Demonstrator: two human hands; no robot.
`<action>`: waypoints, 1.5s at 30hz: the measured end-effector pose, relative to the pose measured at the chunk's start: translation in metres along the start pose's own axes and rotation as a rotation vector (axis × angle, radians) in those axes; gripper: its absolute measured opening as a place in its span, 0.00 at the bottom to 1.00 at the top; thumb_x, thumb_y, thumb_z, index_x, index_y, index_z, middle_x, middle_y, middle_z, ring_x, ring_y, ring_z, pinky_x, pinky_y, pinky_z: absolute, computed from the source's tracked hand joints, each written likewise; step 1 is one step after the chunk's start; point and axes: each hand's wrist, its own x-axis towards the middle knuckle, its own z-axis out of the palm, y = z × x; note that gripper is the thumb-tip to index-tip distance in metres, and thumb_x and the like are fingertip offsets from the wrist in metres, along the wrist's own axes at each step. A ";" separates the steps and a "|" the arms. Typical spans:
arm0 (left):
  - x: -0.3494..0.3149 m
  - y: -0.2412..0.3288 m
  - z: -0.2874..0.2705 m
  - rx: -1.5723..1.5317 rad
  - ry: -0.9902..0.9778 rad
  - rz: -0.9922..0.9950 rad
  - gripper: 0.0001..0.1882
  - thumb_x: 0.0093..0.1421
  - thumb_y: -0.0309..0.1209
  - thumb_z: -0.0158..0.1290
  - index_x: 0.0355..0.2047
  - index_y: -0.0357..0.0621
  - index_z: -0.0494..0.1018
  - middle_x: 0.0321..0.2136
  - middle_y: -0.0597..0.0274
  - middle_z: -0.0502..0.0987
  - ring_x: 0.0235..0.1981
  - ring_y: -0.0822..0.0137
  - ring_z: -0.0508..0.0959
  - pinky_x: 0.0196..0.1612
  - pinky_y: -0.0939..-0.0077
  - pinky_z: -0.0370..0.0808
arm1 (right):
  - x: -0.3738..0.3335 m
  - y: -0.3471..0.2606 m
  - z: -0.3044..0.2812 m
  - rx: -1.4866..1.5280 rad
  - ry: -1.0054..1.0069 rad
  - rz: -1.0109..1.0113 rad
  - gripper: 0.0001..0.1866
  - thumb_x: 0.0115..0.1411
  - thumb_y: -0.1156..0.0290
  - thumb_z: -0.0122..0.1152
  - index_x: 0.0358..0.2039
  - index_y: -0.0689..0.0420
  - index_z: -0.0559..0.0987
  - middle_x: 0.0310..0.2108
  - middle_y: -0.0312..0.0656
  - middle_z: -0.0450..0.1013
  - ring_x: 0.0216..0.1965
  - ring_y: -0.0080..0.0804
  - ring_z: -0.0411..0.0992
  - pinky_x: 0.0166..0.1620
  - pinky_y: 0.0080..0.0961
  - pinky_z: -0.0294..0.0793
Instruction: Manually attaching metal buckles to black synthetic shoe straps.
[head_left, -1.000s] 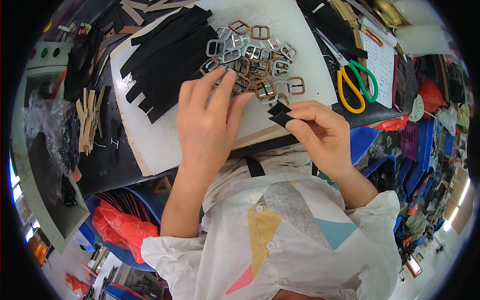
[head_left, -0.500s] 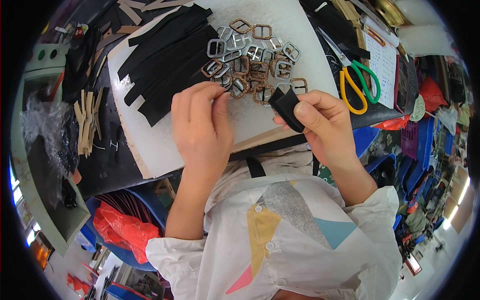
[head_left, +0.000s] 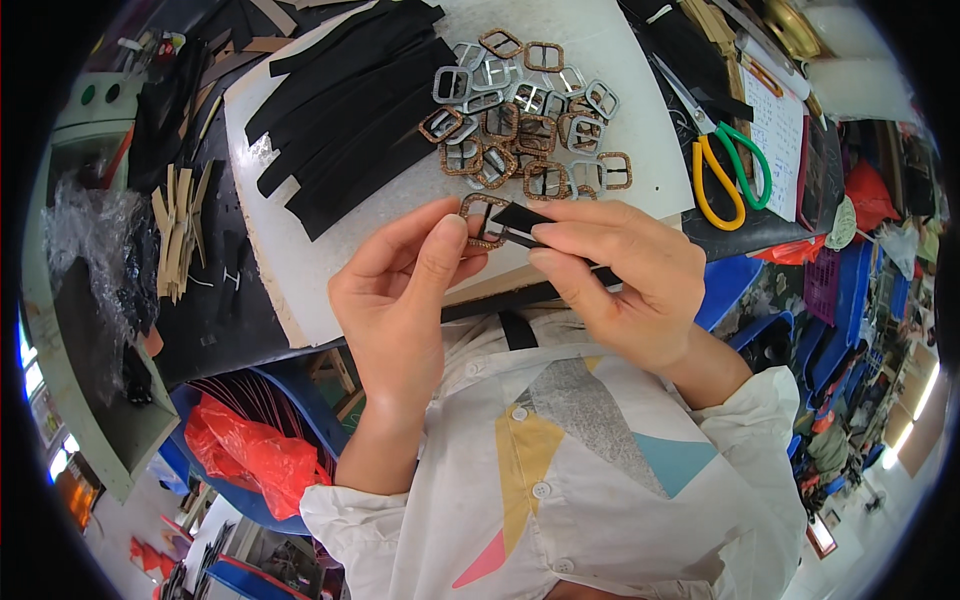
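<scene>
Between thumb and fingers, my left hand [head_left: 400,285] pinches a brown, glittery buckle [head_left: 484,221] above the near edge of the white board [head_left: 350,222]. My right hand [head_left: 630,275] grips a folded black strap [head_left: 522,220], whose end meets the buckle's middle bar. Whether the strap passes around the bar I cannot tell. Just beyond my hands lies a pile of silver and brown buckles [head_left: 535,135]. To their left, black fabric strips [head_left: 350,115] are spread in a stack on the board.
Right of the board lie scissors [head_left: 722,160] with yellow and green handles, beside a written sheet [head_left: 775,130]. Light wooden sticks [head_left: 178,235] and crumpled clear plastic [head_left: 90,270] are at the left. Below the table edge, a blue bin [head_left: 335,420] holds a red bag [head_left: 250,455].
My left hand has come away from the pile with a brown buckle. My right hand has brought the black strap leftward to it. The whole view has shifted slightly.
</scene>
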 end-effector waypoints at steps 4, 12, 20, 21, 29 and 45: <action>-0.009 -0.005 0.008 0.130 0.073 0.250 0.12 0.56 0.18 0.55 0.41 0.28 0.73 0.35 0.51 0.77 0.35 0.68 0.79 0.37 0.80 0.77 | 0.000 -0.007 0.002 0.024 0.014 0.098 0.07 0.47 0.80 0.66 0.29 0.63 0.80 0.29 0.47 0.77 0.26 0.34 0.77 0.28 0.22 0.75; -0.014 -0.017 0.009 0.587 0.090 0.728 0.14 0.48 0.12 0.59 0.36 0.36 0.78 0.29 0.53 0.78 0.28 0.69 0.79 0.29 0.83 0.74 | -0.008 -0.012 0.006 0.147 0.008 0.208 0.06 0.47 0.80 0.65 0.28 0.65 0.79 0.27 0.47 0.77 0.25 0.33 0.77 0.28 0.21 0.75; -0.022 -0.024 0.008 0.643 0.036 0.816 0.14 0.49 0.13 0.59 0.37 0.36 0.77 0.34 0.50 0.76 0.32 0.66 0.79 0.32 0.81 0.77 | -0.005 -0.016 -0.001 0.557 -0.163 0.657 0.06 0.52 0.82 0.61 0.32 0.67 0.78 0.33 0.47 0.76 0.32 0.25 0.75 0.35 0.19 0.74; -0.024 -0.023 0.009 0.593 0.029 0.772 0.14 0.49 0.13 0.58 0.37 0.36 0.77 0.36 0.50 0.76 0.34 0.66 0.79 0.34 0.81 0.77 | -0.004 -0.016 -0.001 0.703 -0.149 0.742 0.06 0.52 0.82 0.61 0.33 0.67 0.78 0.33 0.47 0.76 0.32 0.25 0.75 0.36 0.19 0.73; -0.019 -0.006 -0.015 0.030 -0.196 0.070 0.13 0.51 0.14 0.57 0.39 0.30 0.75 0.36 0.54 0.75 0.36 0.70 0.76 0.40 0.81 0.74 | -0.007 -0.002 -0.004 0.506 -0.249 0.292 0.05 0.51 0.81 0.62 0.31 0.65 0.78 0.31 0.44 0.76 0.31 0.28 0.74 0.35 0.20 0.72; -0.030 -0.007 -0.010 0.080 -0.124 0.042 0.08 0.55 0.16 0.55 0.37 0.29 0.76 0.34 0.56 0.76 0.32 0.74 0.75 0.36 0.84 0.72 | -0.015 0.000 0.002 0.493 -0.247 0.337 0.08 0.49 0.80 0.63 0.33 0.62 0.78 0.31 0.40 0.76 0.32 0.27 0.74 0.35 0.21 0.72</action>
